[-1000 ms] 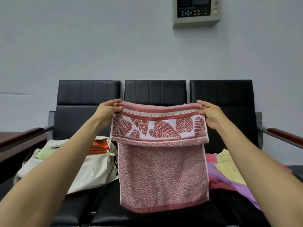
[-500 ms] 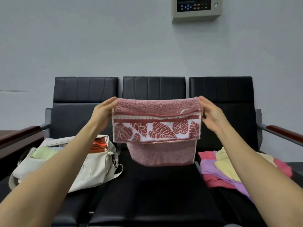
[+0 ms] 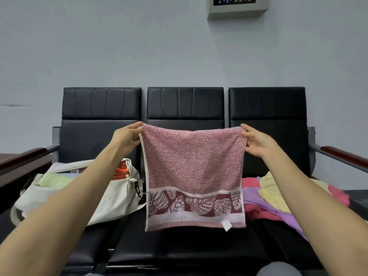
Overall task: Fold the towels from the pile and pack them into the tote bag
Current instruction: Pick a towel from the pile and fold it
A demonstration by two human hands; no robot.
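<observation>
A black bench [image 3: 185,250] has three seats side by side, each with a tall back. A brown armrest [image 3: 22,158] sticks out at each end. A white tote bag [image 3: 111,204] lies on the left seat, floppy and open at the top. A pile of towels [image 3: 264,198] lies on the right seat, with pink, purple and yellow ones all mixed up.

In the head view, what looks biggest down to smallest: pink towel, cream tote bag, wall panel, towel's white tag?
Pink towel and tote bag: roughly alike, bag partly hidden by an arm.
Wall panel, cut off by the frame.
White tag.
</observation>
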